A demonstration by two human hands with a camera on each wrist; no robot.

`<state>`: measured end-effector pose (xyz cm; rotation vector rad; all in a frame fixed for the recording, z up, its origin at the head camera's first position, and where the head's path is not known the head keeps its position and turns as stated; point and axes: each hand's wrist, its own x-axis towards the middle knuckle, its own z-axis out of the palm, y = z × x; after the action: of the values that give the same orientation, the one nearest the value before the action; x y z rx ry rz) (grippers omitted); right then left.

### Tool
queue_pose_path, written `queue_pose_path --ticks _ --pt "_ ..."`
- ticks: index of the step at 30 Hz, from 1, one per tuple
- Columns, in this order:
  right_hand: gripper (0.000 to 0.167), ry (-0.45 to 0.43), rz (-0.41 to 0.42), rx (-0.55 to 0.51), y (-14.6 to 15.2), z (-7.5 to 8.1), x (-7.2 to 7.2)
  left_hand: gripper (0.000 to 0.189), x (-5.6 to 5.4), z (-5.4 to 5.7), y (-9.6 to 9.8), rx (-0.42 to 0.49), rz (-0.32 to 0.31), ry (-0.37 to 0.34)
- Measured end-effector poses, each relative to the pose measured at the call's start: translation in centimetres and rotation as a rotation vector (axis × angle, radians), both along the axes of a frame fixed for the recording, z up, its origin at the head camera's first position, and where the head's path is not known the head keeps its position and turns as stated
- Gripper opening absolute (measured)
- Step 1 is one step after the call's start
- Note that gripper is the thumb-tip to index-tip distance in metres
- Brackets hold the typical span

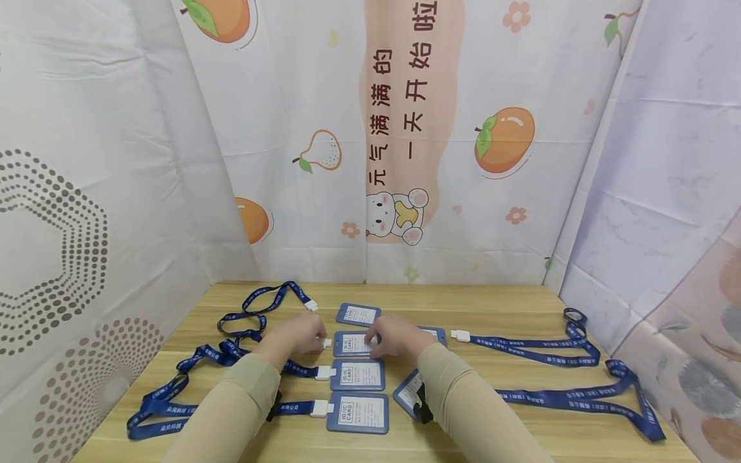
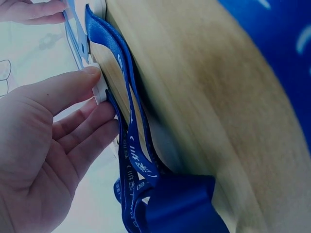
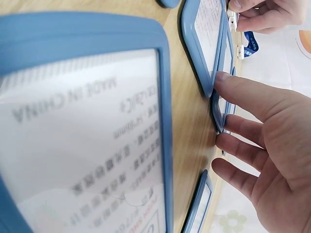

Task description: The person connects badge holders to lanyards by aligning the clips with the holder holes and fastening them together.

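My left hand (image 1: 300,334) pinches the white plastic clip (image 2: 99,83) of a navy lanyard between thumb and fingers, its strap trailing away below in the left wrist view. The clip's tip is close to the slotted left end of a blue-framed ID card holder (image 1: 343,344). At that holder's right end is my right hand (image 1: 396,335), thumb on top and fingers at the edge. Below it lie two more card holders (image 1: 357,375) (image 1: 357,413) with clips at their left ends. Another holder (image 1: 359,314) lies just beyond, without a lanyard.
On the right of the wooden table (image 1: 492,437) are two more navy lanyards (image 1: 538,344) (image 1: 573,400). A tilted card holder (image 1: 405,392) lies under my right wrist, and another (image 1: 437,334) shows partly behind that hand. A printed curtain (image 1: 312,218) hangs behind the table.
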<state>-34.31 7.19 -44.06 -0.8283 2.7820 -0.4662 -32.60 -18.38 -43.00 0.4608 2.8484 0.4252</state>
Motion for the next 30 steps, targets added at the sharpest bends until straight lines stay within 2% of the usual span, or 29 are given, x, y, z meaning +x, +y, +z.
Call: queue_pose_path --ticks 12,20,30 --pt "0.024 -0.011 -0.008 -0.006 -0.08 0.07 -0.27 0.008 -0.18 0.09 0.33 -0.019 0.004 0.014" --pt "0.021 0.029 0.027 0.016 -0.08 0.04 -0.18 0.004 -0.15 0.03 0.49 -0.016 -0.051 0.058" --pt "0.023 0.017 0.014 0.011 -0.07 -0.1 -0.16 0.004 0.09 0.42 0.89 -0.023 -0.008 0.016"
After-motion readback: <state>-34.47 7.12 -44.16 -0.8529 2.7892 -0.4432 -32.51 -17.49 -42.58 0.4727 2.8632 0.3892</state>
